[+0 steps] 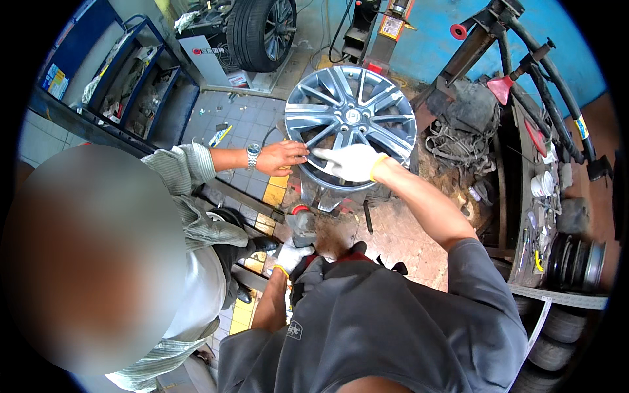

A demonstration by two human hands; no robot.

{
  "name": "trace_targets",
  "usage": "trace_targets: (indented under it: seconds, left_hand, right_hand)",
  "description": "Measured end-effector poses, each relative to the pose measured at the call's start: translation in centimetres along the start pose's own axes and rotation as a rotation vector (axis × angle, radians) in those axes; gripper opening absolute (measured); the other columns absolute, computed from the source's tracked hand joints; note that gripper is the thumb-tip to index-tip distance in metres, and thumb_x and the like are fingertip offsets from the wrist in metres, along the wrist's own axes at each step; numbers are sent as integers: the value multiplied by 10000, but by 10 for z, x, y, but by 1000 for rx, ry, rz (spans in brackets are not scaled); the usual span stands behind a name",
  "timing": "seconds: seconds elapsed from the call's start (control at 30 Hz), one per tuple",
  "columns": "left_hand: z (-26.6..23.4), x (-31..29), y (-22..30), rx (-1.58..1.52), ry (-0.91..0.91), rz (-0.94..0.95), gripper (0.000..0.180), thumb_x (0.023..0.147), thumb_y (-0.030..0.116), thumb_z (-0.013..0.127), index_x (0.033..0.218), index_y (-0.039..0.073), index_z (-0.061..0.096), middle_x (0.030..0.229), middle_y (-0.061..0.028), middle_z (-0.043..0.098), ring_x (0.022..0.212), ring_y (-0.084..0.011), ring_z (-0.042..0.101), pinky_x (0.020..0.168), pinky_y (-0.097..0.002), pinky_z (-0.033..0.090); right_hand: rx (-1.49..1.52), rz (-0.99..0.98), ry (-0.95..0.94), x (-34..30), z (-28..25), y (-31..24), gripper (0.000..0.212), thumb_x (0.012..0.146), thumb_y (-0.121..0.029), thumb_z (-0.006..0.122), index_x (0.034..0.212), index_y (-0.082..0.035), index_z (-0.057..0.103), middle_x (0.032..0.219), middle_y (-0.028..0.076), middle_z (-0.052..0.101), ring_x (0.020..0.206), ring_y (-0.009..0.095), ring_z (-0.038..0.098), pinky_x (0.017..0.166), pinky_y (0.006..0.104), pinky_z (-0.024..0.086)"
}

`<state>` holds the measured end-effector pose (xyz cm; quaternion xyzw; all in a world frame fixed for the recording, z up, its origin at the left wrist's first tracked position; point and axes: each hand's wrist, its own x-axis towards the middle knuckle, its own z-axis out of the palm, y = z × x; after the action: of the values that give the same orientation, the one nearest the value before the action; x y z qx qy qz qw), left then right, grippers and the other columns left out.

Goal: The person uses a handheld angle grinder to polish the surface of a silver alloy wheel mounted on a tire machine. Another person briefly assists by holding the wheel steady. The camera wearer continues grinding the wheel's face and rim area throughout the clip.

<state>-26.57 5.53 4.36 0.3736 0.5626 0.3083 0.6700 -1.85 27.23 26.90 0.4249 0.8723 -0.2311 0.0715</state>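
Note:
A silver-and-grey multi-spoke alloy wheel rim [352, 118] lies face up in front of me, with no tyre on it. My right hand [354, 162], in a white glove with a yellow cuff, is over the rim's near edge, one finger stretched out to the left. Low near my body, my left hand [293, 254], gloved alike, is closed round a grey power tool with a red ring [302, 223]; its exact kind is unclear. From the left, another person's bare hand [283, 158] with a wristwatch reaches to the rim's edge beside my right fingers.
The other person stands close at my left. A tyre [262, 33] is mounted on a machine at the back. Blue shelving [137, 85] stands far left. To the right are a cluttered bench [534, 216], a pile of dark cloth and cables [462, 124], and stacked tyres [557, 340].

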Motion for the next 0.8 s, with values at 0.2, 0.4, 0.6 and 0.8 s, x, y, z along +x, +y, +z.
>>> trace_targets:
  seconds: [0.2,0.4,0.6,0.8]
  left_hand:
    - [-2,9,0,-27,-48,-22,467,737,71,788,1170,50,617,1042,-18,677,921,-144,611,871,-306,501]
    - [-1,15,-13,-10,-65,36,472,725,97,784,1172,50,638,1059,-27,690,952,-150,628,895,-311,499]
    - [1,19,0,-1,-76,-4,474,698,101,793,1146,49,649,1064,-35,693,968,-167,636,904,-317,496]
    - [-5,17,0,-47,-96,24,456,713,85,789,1145,44,651,1061,-37,699,964,-164,637,904,-315,497]
  right_hand:
    - [117,181,297,33,-67,11,627,933,-326,439,1523,-153,317,1373,223,544,1214,391,567,1050,414,435]
    - [64,713,379,-11,-68,169,667,926,-349,479,1535,-165,275,1310,272,576,1221,410,557,1030,451,428]
    - [-158,901,-25,-79,1,229,575,897,-330,502,1385,-29,469,1290,262,596,1197,374,590,999,437,466]
    - [-285,419,-216,-70,52,116,560,877,-231,507,1423,-118,451,1082,230,684,999,401,666,830,464,526]
